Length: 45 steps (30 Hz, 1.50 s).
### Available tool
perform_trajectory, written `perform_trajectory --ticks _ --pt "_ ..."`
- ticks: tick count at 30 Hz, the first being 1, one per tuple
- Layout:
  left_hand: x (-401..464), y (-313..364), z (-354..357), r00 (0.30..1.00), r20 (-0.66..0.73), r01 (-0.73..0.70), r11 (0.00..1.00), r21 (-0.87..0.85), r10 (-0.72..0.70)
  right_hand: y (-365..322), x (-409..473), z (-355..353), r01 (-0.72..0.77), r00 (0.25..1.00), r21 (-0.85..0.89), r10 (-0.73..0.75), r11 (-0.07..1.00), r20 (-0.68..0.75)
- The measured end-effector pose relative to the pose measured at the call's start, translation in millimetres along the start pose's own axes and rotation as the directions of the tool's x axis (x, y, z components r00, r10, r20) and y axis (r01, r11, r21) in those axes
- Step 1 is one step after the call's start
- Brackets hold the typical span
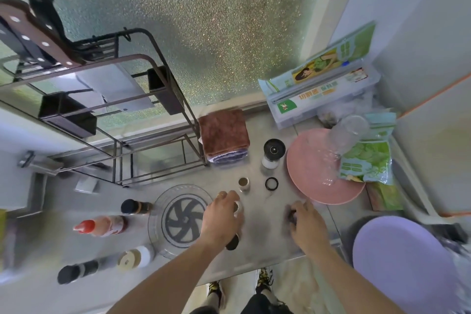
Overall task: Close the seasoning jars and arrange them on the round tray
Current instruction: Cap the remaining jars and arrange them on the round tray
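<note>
My left hand (223,214) wraps around a small open seasoning jar (237,207) on the steel counter, just right of the clear round tray (163,201) with its dark fan-shaped centre. My right hand (307,222) is closed over a dark lid (291,216) lying on the counter. Another open small jar (244,183) stands behind my left hand, with a black ring lid (271,183) beside it. A black-capped jar with white contents (272,153) stands further back. A dark round lid or jar top (232,242) shows under my left wrist.
Left of the tray stand a dark-capped bottle (135,207), a red-capped sauce bottle (100,225), a black grinder (79,271) and a wooden-lidded jar (135,257). A pink plate (311,176), a folded brown cloth (223,135), a wire rack (142,115) and a lilac lid (402,260) surround the area.
</note>
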State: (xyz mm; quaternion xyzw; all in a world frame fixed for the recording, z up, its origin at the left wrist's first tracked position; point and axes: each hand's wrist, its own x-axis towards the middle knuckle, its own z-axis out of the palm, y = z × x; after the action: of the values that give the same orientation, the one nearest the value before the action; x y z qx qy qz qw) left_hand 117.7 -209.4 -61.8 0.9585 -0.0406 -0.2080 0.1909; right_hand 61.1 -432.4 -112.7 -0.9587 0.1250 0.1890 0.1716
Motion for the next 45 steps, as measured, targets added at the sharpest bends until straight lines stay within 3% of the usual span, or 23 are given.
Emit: perform_trajectory --ticks 4,7,12,16,23,28,33,37,41,45 --pt "-21 10 -27 0.994 -0.111 -0.016 0.995 -0.101 0.005 -39 -16 -42 0.074 0.996 0.353 -0.054 0.933 -0.066" --pt "-37 17 -45 0.978 -0.207 -0.072 0.974 -0.216 0.027 -74 -38 -87 0.157 0.987 0.572 -0.107 0.805 -0.120" --pt "-56 24 -69 0.953 -0.291 -0.188 0.908 -0.374 0.077 -118 -71 -145 0.315 0.948 0.715 -0.171 0.624 -0.269" --pt "-74 32 -90 0.927 -0.358 -0.261 0.874 -0.410 0.109 -133 -85 -164 0.425 0.905 0.684 -0.291 0.593 -0.310" --pt "-105 33 -114 0.811 -0.552 -0.450 0.808 -0.381 0.191 -137 -104 -185 0.571 0.821 0.486 -0.458 0.662 -0.340" --pt "-118 25 -121 0.744 -0.589 -0.560 0.775 -0.293 0.315 -142 -120 -201 0.559 0.829 0.375 -0.512 0.740 -0.226" --pt "-125 16 -120 0.702 -0.602 -0.612 0.756 -0.235 0.381 -160 -137 -206 0.486 0.871 0.173 -0.458 0.857 -0.180" --pt "-126 13 -119 0.686 -0.613 -0.625 0.749 -0.220 0.392 -161 -141 -207 0.531 0.847 0.177 -0.523 0.828 -0.095" --pt "-128 13 -116 0.683 -0.620 -0.626 0.747 -0.223 0.387 -164 -143 -214 0.437 0.898 0.117 -0.425 0.892 -0.114" --pt "-129 11 -115 0.689 -0.612 -0.624 0.746 -0.230 0.388 -163 -147 -216 0.447 0.895 0.100 -0.443 0.889 -0.058"
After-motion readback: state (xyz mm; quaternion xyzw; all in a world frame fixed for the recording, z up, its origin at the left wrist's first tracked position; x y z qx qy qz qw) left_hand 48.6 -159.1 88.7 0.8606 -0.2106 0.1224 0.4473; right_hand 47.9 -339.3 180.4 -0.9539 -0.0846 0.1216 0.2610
